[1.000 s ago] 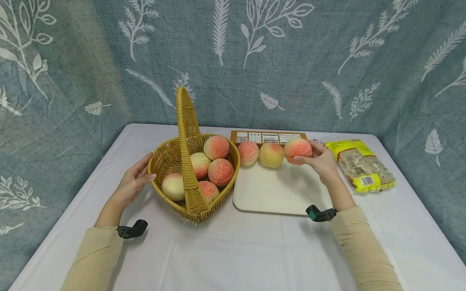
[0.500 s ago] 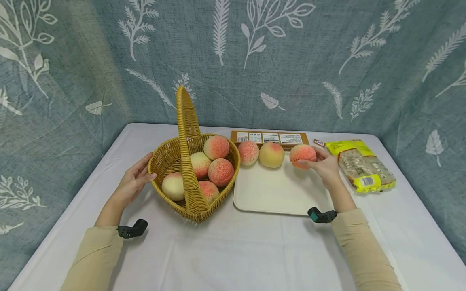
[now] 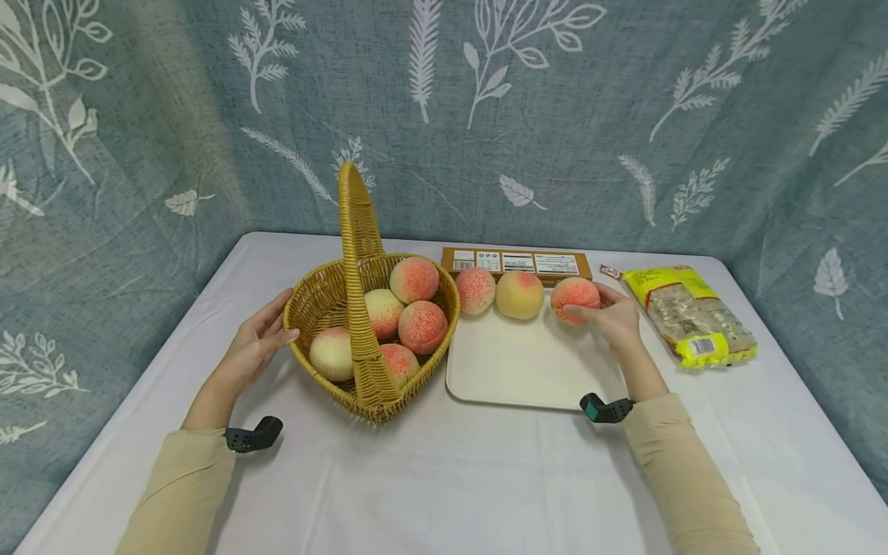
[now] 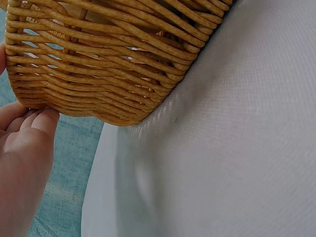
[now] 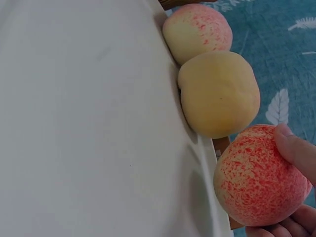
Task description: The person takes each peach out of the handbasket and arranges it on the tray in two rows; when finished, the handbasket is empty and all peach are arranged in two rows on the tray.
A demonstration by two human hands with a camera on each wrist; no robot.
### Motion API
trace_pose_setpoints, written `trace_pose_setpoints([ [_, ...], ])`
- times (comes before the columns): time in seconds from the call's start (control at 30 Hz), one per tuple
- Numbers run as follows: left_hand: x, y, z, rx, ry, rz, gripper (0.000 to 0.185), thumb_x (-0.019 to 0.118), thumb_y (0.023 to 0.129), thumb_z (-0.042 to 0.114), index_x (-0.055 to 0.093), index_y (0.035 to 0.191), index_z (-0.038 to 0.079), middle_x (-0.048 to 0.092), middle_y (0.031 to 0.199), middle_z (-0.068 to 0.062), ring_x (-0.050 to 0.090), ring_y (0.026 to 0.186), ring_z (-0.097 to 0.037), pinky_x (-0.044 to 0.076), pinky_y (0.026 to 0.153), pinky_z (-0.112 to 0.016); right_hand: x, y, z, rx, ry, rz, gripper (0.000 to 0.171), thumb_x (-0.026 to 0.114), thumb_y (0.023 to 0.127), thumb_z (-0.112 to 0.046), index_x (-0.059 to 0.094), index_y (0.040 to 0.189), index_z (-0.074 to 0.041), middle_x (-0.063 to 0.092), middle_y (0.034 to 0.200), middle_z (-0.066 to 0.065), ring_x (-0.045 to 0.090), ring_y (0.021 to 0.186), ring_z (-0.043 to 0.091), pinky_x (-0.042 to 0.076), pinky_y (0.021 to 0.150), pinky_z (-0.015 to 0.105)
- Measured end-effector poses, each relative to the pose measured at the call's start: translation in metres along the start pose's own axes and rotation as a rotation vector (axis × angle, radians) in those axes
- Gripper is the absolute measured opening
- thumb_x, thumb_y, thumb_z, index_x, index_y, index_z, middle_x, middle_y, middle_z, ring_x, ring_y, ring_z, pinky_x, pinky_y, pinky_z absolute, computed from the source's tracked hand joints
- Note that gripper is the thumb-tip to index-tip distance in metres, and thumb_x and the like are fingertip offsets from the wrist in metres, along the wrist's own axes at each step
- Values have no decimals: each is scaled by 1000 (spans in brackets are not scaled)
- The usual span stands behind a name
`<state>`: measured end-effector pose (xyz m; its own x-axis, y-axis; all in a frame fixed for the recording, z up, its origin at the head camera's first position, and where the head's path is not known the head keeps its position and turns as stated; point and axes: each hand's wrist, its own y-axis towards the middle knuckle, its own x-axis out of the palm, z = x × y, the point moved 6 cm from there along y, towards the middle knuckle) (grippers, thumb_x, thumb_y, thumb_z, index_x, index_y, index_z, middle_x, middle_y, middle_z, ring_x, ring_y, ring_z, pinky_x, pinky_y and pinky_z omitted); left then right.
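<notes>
Peach [image 3: 574, 297] in right hand [image 3: 610, 316]

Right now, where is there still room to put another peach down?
The tray is bare across its middle and near side. Its far edge is crowded: two peaches sit there, and the right hand holds a third peach. The basket is nearly full.
</notes>
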<state>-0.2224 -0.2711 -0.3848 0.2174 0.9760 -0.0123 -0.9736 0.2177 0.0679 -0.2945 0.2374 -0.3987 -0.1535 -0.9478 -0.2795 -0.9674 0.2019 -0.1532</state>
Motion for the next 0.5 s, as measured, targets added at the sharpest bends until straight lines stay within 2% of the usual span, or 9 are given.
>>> trace_pose_setpoints([
  [0.5,0,0,0,5,-10,1,74,45,93,-10,1,152,-8,-6,159,-25,0,147,-34,25,112,-19,8,3,-5,-31,-225,24,66,81,78,-12,54,137,3,54,137,21,48,128,32,42,105,41],
])
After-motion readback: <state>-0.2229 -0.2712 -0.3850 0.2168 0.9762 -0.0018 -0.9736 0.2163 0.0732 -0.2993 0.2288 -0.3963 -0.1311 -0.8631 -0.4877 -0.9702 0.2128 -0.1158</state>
